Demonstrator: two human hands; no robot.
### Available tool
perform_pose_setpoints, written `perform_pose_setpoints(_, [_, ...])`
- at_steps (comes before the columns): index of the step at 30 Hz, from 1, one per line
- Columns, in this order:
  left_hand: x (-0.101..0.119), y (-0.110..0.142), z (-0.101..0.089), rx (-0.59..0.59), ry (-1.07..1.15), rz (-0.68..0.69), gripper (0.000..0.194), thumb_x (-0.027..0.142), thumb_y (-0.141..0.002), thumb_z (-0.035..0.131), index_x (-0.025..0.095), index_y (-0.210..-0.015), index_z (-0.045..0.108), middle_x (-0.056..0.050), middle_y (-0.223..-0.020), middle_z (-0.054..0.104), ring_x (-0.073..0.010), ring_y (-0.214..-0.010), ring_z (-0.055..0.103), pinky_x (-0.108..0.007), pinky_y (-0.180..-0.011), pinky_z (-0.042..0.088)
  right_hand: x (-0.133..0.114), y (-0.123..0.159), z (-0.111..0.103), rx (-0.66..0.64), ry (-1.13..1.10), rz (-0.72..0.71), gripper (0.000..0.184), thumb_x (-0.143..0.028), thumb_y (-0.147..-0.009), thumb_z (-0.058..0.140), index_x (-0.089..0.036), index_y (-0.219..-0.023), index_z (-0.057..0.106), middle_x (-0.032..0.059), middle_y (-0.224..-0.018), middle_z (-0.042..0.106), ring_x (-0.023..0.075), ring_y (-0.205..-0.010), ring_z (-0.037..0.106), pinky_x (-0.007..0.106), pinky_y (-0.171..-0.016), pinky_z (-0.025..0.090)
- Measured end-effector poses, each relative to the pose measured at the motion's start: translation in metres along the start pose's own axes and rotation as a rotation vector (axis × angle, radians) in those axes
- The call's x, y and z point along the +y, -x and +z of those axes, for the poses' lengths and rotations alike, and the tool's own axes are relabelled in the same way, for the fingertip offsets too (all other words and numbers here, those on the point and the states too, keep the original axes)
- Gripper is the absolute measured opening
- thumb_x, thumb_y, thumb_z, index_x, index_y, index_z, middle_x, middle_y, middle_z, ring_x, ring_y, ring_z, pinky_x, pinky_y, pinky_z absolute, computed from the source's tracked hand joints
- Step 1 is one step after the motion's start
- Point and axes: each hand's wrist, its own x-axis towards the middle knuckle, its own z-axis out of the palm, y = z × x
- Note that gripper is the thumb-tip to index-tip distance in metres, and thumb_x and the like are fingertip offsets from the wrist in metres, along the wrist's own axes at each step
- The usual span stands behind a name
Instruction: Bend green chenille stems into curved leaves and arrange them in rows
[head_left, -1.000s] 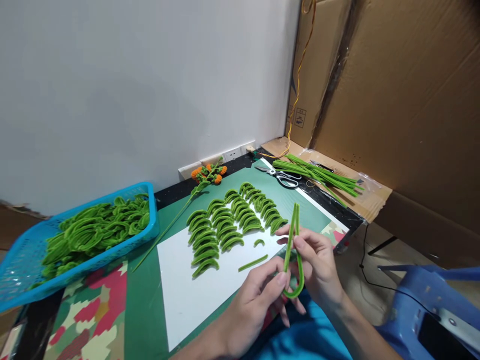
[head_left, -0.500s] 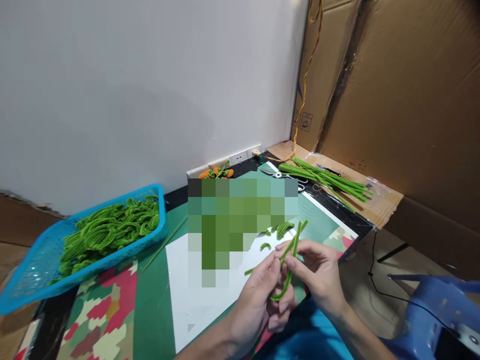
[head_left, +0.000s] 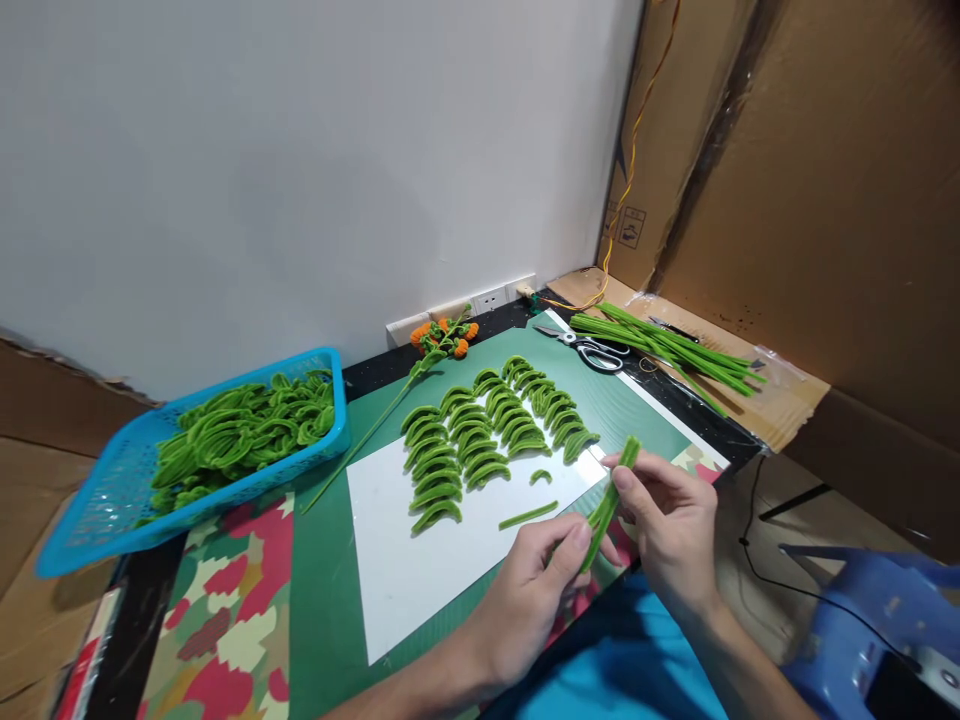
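A green pipe cleaner (head_left: 602,522), folded into a narrow doubled length, slants between my two hands. My left hand (head_left: 541,575) is closed around its lower part, thumb on top. Near its upper end, my right hand (head_left: 664,510) pinches it between thumb and fingers. Just beyond my hands, a short straight green piece (head_left: 528,515) and a small curled piece (head_left: 540,477) lie on a white sheet (head_left: 405,620). Farther back, curved green leaf shapes (head_left: 436,488) lie in several rows across the sheet and the green mat (head_left: 322,590).
On the left stands a blue basket (head_left: 341,400) heaped with green pipe-cleaner shapes. An orange flower stem (head_left: 442,335) lies at the back. Scissors (head_left: 592,350) and a bundle of green pipe cleaners (head_left: 667,345) are at the back right. A blue stool (head_left: 855,620) stands on the right.
The pipe cleaner's loose, crossing ends are now drawn together in my right hand, and its open loop has narrowed. The view has shifted slightly; my hands sit a little farther right.
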Motion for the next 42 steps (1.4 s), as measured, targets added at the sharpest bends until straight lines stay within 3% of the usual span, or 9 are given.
perform_pose_setpoints(5, [-0.006,0.002,-0.003,-0.011,-0.003,-0.028,0.05,0.059,-0.107,0.055,0.014,-0.092,0.073,0.005,-0.062,0.035,-0.0086,-0.052,0.027,-0.025,-0.049,0.017,-0.004,0.0,-0.002,-0.07,-0.021,0.097,0.026,-0.045,-0.09,0.084,-0.019,-0.086,0.084,-0.0024,-0.056,0.056,0.0088,-0.042,0.043,0.022,-0.036,0.032])
perform_pose_setpoints(8, [-0.007,0.0,-0.003,-0.057,0.025,-0.044,0.05,0.057,-0.106,0.054,0.013,-0.09,0.071,0.002,-0.061,0.049,-0.0069,-0.046,0.028,-0.024,-0.044,0.017,-0.007,0.0,-0.003,-0.104,0.024,0.099,0.03,-0.046,-0.091,0.082,-0.018,-0.081,0.083,-0.0034,-0.051,0.052,0.0088,-0.041,0.043,0.022,-0.038,0.032])
perform_pose_setpoints(11, [-0.008,-0.003,-0.003,-0.089,0.11,-0.046,0.045,0.056,-0.106,0.054,0.016,-0.09,0.065,-0.002,-0.064,0.061,-0.0085,-0.041,0.037,-0.023,-0.041,0.027,-0.008,0.001,-0.003,-0.175,0.019,0.147,0.032,-0.047,-0.093,0.08,-0.018,-0.081,0.082,-0.0041,-0.051,0.051,0.0089,-0.039,0.043,0.022,-0.036,0.031])
perform_pose_setpoints(14, [-0.008,-0.005,-0.003,-0.09,0.119,-0.05,0.052,0.064,-0.107,0.048,0.018,-0.085,0.058,0.003,-0.061,0.051,-0.0067,-0.042,0.028,-0.022,-0.041,0.021,-0.009,0.003,-0.001,-0.233,0.01,0.141,0.034,-0.045,-0.093,0.08,-0.017,-0.073,0.08,-0.0031,-0.054,0.051,0.0077,-0.039,0.043,0.022,-0.036,0.03])
perform_pose_setpoints(18, [-0.009,-0.004,-0.002,-0.09,0.042,-0.043,0.067,0.072,-0.107,0.039,0.013,-0.086,0.064,0.005,-0.061,0.04,-0.0073,-0.049,0.024,-0.024,-0.046,0.015,-0.01,0.005,0.002,-0.284,-0.046,0.164,0.034,-0.043,-0.097,0.076,-0.016,-0.078,0.082,-0.0037,-0.055,0.051,0.0075,-0.032,0.046,0.021,-0.031,0.027])
perform_pose_setpoints(23, [-0.014,-0.003,-0.003,-0.075,0.007,-0.017,0.059,0.064,-0.11,0.044,0.014,-0.088,0.066,0.005,-0.062,0.04,-0.0083,-0.05,0.028,-0.024,-0.046,0.02,-0.013,0.006,0.004,-0.25,-0.05,0.161,0.03,-0.041,-0.097,0.077,-0.016,-0.081,0.082,-0.0028,-0.06,0.057,0.0082,-0.03,0.051,0.02,-0.03,0.032])
perform_pose_setpoints(33, [-0.014,-0.003,-0.008,-0.069,-0.079,0.003,0.063,0.066,-0.108,0.046,0.018,-0.067,0.049,0.004,-0.06,0.042,-0.0069,-0.047,0.031,-0.024,-0.043,0.021,-0.009,0.005,-0.002,-0.304,-0.102,0.249,0.03,-0.043,-0.097,0.077,-0.015,-0.087,0.084,-0.0059,-0.055,0.046,0.0067,-0.034,0.044,0.02,-0.034,0.034])
perform_pose_setpoints(39, [-0.014,-0.002,-0.005,-0.065,-0.063,-0.02,0.06,0.066,-0.109,0.044,0.016,-0.079,0.059,0.006,-0.062,0.037,-0.0087,-0.05,0.027,-0.026,-0.047,0.019,-0.012,0.002,-0.004,-0.277,0.069,0.136,0.038,-0.045,-0.098,0.075,-0.014,-0.077,0.082,-0.0052,-0.052,0.041,0.0064,-0.042,0.04,0.02,-0.04,0.028])
perform_pose_setpoints(42, [-0.012,-0.001,-0.002,-0.059,-0.053,-0.038,0.061,0.069,-0.108,0.042,0.018,-0.077,0.053,0.006,-0.061,0.035,-0.0095,-0.052,0.025,-0.027,-0.048,0.017,-0.005,0.003,-0.007,-0.209,0.116,0.102,0.039,-0.046,-0.098,0.075,-0.014,-0.076,0.082,-0.0045,-0.051,0.041,0.0068,-0.047,0.036,0.021,-0.043,0.028])
